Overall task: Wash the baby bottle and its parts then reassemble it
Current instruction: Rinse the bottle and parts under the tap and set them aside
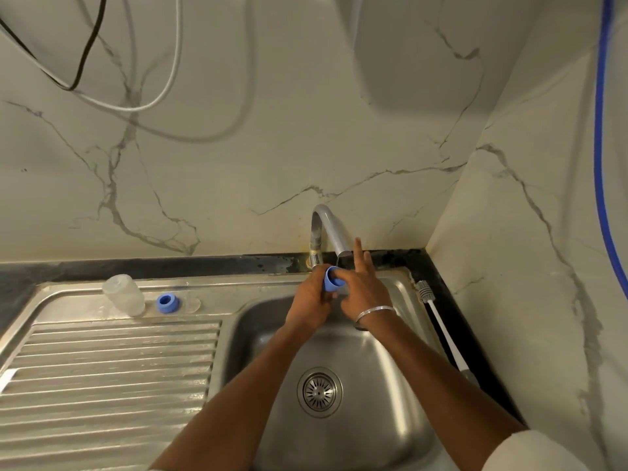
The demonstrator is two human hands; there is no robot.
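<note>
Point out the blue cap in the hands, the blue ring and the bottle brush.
blue cap (331,283): head view, on its outer wall.
blue ring (168,309): head view, on its front wall.
bottle brush (440,326): head view, on its white handle.

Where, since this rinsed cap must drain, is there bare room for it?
The ribbed drainboard is mostly bare, bordered by the basin on its right and the flat ledge behind. That ledge is crowded: clear bottle and blue ring. The strip right of the basin holds the brush. Under the faucet, the left hand and right hand crowd the blue cap.
</note>
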